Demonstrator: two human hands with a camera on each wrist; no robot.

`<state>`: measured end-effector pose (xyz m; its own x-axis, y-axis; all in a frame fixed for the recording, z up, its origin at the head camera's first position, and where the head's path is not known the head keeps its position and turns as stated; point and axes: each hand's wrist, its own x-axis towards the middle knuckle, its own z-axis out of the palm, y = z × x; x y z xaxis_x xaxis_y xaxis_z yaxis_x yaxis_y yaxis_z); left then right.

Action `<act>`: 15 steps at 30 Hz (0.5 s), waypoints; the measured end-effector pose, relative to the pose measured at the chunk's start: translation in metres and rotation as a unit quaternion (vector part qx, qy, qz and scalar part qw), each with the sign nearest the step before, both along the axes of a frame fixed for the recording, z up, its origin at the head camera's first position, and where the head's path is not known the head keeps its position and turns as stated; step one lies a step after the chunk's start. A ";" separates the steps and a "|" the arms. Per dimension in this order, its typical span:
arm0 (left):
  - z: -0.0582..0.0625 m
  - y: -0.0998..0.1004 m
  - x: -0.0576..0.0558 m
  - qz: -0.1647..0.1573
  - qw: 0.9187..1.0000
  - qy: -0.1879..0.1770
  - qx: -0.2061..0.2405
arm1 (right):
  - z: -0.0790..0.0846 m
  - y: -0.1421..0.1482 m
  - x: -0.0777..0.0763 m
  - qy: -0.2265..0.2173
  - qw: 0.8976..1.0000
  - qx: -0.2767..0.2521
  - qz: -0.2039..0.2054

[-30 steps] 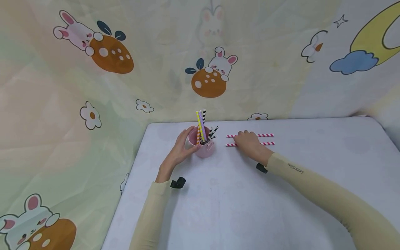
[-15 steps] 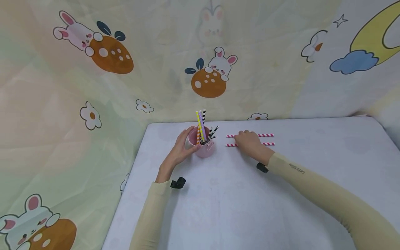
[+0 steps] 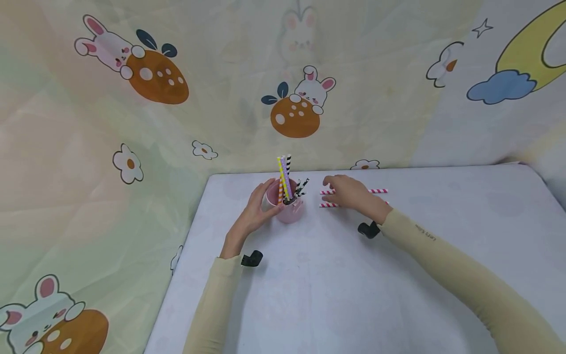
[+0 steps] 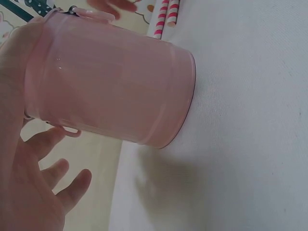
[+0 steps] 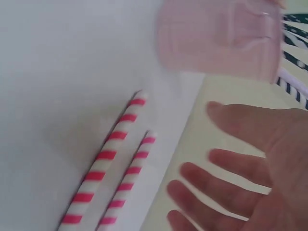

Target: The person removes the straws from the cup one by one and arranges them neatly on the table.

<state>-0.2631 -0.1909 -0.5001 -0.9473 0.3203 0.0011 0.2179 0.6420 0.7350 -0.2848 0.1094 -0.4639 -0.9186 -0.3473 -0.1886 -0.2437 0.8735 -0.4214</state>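
A pink pail (image 3: 289, 214) with a small side handle stands upright on the table, several patterned paper straws (image 3: 285, 179) leaning out of it. My left hand (image 3: 255, 209) holds the pail at its rim, thumb on the near side; other fingers spread behind it in the left wrist view. Two red-and-white striped straws lie side by side to the right: a near straw (image 3: 328, 205) and a far straw (image 3: 379, 191). Over them hovers my right hand (image 3: 351, 191), fingers spread with nothing between them. The right wrist view shows the striped straws (image 5: 96, 173) below the raised fingers (image 5: 221, 192).
A white cloth covers the table (image 3: 309, 295). Behind it hangs a fabric backdrop (image 3: 376, 98) printed with rabbits and flowers, meeting the table's back edge just past the pail and straws. A small black camera (image 3: 252, 258) sits at the left wrist.
My right hand has lifted off the two striped straws and its fingers have spread apart. The straws lie where they were. My left hand and the pail have not moved.
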 end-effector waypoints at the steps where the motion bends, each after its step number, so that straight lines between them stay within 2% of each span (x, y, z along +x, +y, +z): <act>1: 0.000 0.000 0.000 0.000 1.000 0.000 0.001 | 0.001 0.000 -0.001 -0.006 1.000 -0.024 -0.005; 3: 0.000 0.000 0.000 0.000 1.000 0.001 0.002 | 0.004 -0.002 -0.004 -0.019 0.997 -0.077 -0.016; 6: 0.000 -0.001 0.000 -0.001 1.000 0.005 0.003 | 0.007 -0.004 -0.009 -0.041 0.985 -0.161 -0.038; 12: -0.001 -0.001 -0.001 0.003 1.000 -0.001 -0.001 | 0.007 -0.014 -0.014 -0.074 0.946 -0.311 -0.053; 15: -0.001 0.000 -0.001 0.005 1.000 -0.009 -0.001 | 0.005 -0.020 -0.018 -0.083 0.930 -0.354 -0.054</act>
<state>-0.2638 -0.1907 -0.5008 -0.9503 0.3108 -0.0157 0.1988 0.6452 0.7377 -0.3026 0.0891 -0.4585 -0.9337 -0.3463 -0.0908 -0.0504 0.3781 -0.9244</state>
